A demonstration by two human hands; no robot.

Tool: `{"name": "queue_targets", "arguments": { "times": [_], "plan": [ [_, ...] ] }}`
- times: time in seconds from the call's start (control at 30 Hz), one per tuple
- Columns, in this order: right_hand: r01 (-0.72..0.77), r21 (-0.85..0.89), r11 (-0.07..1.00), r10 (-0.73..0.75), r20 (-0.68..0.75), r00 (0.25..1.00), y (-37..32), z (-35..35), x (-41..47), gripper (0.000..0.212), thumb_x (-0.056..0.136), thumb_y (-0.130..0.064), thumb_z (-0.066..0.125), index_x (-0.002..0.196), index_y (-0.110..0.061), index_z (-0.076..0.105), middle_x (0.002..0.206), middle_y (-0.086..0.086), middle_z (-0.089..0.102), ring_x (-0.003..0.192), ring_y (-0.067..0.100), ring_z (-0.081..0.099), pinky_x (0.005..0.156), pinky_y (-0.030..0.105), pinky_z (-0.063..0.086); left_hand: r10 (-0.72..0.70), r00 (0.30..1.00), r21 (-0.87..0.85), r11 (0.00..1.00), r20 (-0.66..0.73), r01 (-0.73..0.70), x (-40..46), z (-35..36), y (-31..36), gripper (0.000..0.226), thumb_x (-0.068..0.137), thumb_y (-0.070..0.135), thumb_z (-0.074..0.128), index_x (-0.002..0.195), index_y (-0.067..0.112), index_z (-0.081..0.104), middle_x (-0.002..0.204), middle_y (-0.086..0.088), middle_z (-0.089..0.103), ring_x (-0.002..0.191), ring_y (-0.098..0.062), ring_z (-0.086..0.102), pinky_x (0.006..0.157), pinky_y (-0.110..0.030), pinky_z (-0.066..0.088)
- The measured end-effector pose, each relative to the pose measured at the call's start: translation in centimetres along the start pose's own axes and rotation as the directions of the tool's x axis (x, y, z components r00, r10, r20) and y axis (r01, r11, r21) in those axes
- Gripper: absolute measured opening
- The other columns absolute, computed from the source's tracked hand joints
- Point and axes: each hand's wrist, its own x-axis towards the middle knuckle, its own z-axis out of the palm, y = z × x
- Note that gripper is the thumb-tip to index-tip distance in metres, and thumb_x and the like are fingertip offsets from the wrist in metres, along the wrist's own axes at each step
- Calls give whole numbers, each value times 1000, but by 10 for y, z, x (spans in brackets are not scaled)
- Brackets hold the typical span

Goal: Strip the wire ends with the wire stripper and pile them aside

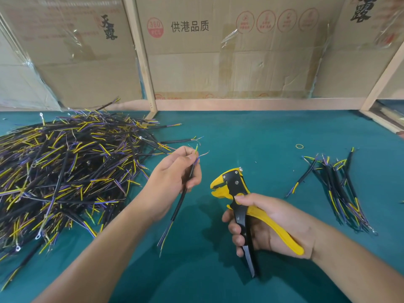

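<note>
Bare teal table [251,136] lies between the big wire heap [65,171] at left and the small wire pile [336,189] at right. The left hand [175,178], raised mid-table, pinches a black cable [181,202]. The right hand [262,224], nearer, grips the yellow wire stripper [238,193], its jaws parted.

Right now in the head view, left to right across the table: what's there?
Big wire pile → left hand holding one cable → wire stripper in right hand → small wire pile.

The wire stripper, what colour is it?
Yellow and black: the wire stripper shows clearly in the head view, held in the right hand.
</note>
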Motion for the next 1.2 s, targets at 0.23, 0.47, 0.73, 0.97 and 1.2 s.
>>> {"name": "queue_targets", "arguments": {
  "times": [0.23, 0.47, 0.73, 0.97, 1.2],
  "plan": [
    [27, 16, 1000, -27, -27, 999, 0, 0, 3, 42, 84, -41, 65, 103, -3, 62, 80, 12, 54, 70, 27, 55, 74, 46, 54, 18, 996, 116, 993, 87, -28, -2, 3, -2, 16, 94, 26, 37, 91, 14, 47, 55, -1, 51, 53, -16, 34, 49, -19, 31],
    [8, 0, 1000, -8, -13, 1000, 0, 0, 2, 44, 86, -40, 63, 106, -1, 60, 80, 13, 54, 69, 28, 56, 73, 46, 55, -2, 992, 135, 991, 129, -16, -4, 7, 0, 8, 102, 8, 41, 95, 10, 43, 53, -3, 58, 47, -12, 36, 51, -16, 35],
    [17, -4, 1000, -18, -18, 1000, -1, 3, 2, 43, 86, -39, 62, 104, -1, 60, 79, 13, 54, 67, 27, 56, 70, 44, 55, 28, 999, 154, 988, 30, -32, -3, 5, -3, 7, 87, 21, 49, 88, 15, 45, 48, 3, 44, 57, -32, 22, 61, -44, 17],
    [33, 1, 999, -33, -34, 999, -1, 4, 1, 42, 87, -39, 61, 105, 0, 59, 79, 12, 54, 68, 27, 56, 71, 44, 56, 30, 989, 66, 997, 144, -40, -4, 5, -4, 8, 95, 19, 48, 92, 12, 49, 57, -2, 50, 55, -16, 36, 56, -19, 35],
    [235, 48, 971, -227, -140, 964, 1, 11, 2, 34, 81, -30, 68, 100, -3, 61, 81, 15, 58, 70, 30, 59, 71, 46, 57, 10, 959, -75, 997, 282, 12, -9, 7, -2, 8, 101, 20, 47, 100, 12, 47, 71, -4, 57, 57, -17, 38, 59, -22, 35]
  ]
}}
